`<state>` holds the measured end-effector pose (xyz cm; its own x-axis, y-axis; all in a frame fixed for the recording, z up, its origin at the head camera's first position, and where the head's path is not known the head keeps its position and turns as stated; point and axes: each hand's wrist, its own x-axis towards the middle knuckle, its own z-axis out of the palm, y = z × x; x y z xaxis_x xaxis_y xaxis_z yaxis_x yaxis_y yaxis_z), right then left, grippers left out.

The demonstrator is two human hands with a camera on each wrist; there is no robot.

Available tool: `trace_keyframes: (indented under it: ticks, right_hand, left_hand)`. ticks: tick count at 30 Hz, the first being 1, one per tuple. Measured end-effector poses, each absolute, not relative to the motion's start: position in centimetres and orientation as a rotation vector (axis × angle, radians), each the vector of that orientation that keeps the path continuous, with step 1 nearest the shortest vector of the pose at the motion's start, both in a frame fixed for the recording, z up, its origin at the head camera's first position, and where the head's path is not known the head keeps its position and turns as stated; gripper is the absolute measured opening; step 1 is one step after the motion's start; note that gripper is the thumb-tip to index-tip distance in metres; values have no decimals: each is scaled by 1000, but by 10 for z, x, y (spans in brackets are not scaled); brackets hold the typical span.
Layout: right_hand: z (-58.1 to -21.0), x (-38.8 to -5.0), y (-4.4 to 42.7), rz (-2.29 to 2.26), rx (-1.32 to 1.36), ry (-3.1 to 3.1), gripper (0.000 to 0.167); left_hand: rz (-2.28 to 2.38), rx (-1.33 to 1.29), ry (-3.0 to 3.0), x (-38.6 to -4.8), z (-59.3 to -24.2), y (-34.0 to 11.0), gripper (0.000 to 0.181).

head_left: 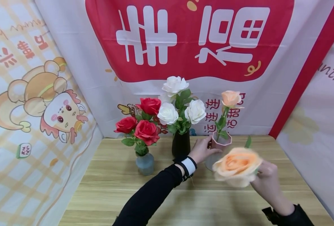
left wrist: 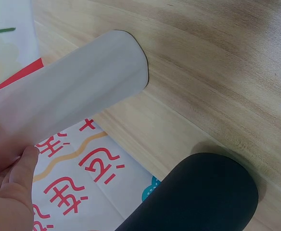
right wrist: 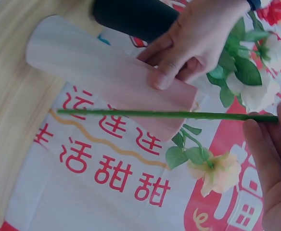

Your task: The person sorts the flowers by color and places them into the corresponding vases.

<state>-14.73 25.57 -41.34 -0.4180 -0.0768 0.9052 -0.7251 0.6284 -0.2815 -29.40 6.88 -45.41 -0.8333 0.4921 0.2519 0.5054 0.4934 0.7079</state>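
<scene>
My left hand (head_left: 202,150) grips the upper part of a pink-and-white vase (head_left: 222,145), thumb and fingers on its side. One peach rose (head_left: 231,99) stands in that vase. A second peach rose (head_left: 237,166) is in my right hand (head_left: 267,180), pinched by its stem, its bloom in front of the vase and toward the camera. The right wrist view shows the bare green stem (right wrist: 155,114) crossing in front of the vase, outside its mouth. In the left wrist view the vase's pale lower part (left wrist: 92,72) shows, with its base at the wooden table.
A dark vase (head_left: 181,146) with white roses (head_left: 175,86) stands just left of the held vase. Farther left is a small blue-grey vase (head_left: 145,164) with red roses (head_left: 147,132). Printed cloth (head_left: 144,75) hangs behind the wooden table (head_left: 105,194) and at both sides.
</scene>
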Motion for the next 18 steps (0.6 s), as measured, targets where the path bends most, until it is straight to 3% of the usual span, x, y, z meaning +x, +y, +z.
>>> trace_keyframes:
  ticks: [1,4,10,14,18]
  right_hand:
    - [-406,-148,254,904,607,-1883,41]
    - [-390,-152,251,1006,582,-1844,38]
    - [-366,-156,254,1336,641,-1722,8]
    - [-350,-158,256,1824,563,-1443,22]
    - [-336,-166,260,1929,426,-1298,26]
  left_hand:
    - [-1304,-900,-2703,-294,-454,69,67]
    - [-1360,-890,-2720,-294,-454,69,68]
    - [-1372,-868,-2760,-292,-452,68,71]
    - [-1339,-879,-2762,-292,-451,68,68]
    - [-1309,-880,-2767,-292,-452,68,64]
